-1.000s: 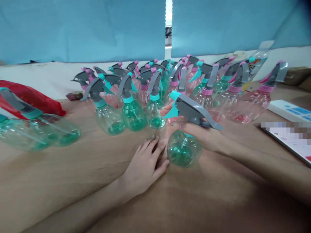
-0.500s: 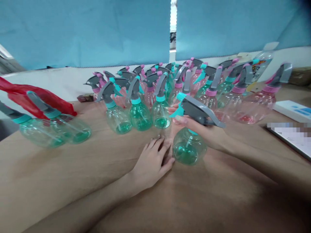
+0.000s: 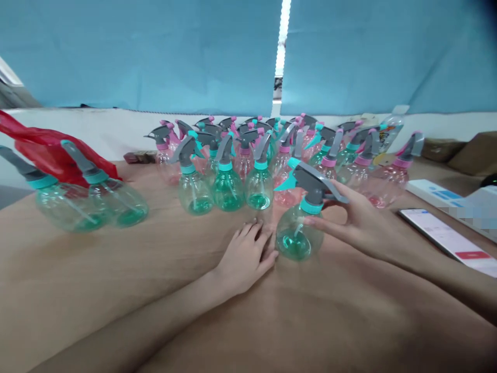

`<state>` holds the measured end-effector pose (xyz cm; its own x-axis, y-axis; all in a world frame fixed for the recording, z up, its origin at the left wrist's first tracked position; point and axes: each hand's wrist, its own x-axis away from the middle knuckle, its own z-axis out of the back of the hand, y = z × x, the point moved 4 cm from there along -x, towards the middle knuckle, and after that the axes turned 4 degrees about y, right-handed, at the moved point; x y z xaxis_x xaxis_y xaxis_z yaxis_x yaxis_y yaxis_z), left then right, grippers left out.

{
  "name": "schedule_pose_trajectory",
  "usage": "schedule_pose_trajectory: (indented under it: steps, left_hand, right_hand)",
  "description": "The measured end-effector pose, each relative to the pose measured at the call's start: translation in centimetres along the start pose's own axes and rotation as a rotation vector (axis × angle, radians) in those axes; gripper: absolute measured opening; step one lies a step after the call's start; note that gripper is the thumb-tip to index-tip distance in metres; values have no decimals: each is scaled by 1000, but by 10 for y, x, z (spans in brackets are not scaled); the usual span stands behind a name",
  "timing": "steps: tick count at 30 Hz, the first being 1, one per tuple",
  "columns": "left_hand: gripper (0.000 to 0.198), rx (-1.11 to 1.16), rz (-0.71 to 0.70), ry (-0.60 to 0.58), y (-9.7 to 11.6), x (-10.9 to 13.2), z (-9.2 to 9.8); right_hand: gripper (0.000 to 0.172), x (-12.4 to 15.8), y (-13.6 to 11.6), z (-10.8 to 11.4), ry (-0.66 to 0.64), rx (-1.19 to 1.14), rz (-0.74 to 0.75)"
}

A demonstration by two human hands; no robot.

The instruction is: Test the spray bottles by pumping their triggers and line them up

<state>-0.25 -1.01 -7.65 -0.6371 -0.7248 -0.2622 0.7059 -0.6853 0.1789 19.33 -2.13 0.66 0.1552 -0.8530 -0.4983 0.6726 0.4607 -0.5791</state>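
A clear green spray bottle [image 3: 297, 233] with a grey and turquoise trigger head is in front of me, its nozzle pointing left. A little green liquid lies in its bottom. My right hand [image 3: 349, 217] grips it from the right, thumb on the body just below the turquoise collar; the other fingers are largely hidden behind the neck. My left hand [image 3: 244, 254] rests palm down on the wooden table [image 3: 186, 259], fingers stretched forward, just left of the bottle. Three green spray bottles [image 3: 229, 189] stand in a row beyond my left hand.
Several pink spray bottles [image 3: 384, 181] and green ones crowd the back of the table. Two green spray bottles [image 3: 118, 202] stand at the left before a red plastic bag [image 3: 70, 155]. A phone [image 3: 438, 233] and a white box [image 3: 435, 194] lie at the right, a water bottle [image 3: 392, 129] behind.
My right hand has shifted from the trigger head to lower around the bottle's neck and upper body. The view has turned slightly right. My left hand stays on the table.
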Motion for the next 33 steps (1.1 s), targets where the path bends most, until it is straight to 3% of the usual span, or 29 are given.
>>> schedule_pose_trajectory:
  steps: [6, 11, 16, 23, 27, 33]
  left_hand:
    - [45, 30, -41, 36, -6, 11, 2]
    - [40, 19, -8, 45, -34, 52, 22]
    - [41, -36, 162, 40, -85, 111, 56]
    - [40, -70, 379, 219, -150, 183, 85]
    - [38, -76, 398, 227, -156, 193, 88]
    - [35, -82, 361, 202, -150, 189, 90]
  right_hand:
    - [43, 0, -5, -2, -21, 80, -33]
    - [39, -12, -30, -28, -51, 11, -12]
    - [35, -31, -73, -79, -154, -146, 71]
    - [41, -79, -137, -169, -195, -263, 215]
    - [45, -108, -150, -202, -144, -255, 189]
    - [33, -132, -142, -218, -52, -208, 172]
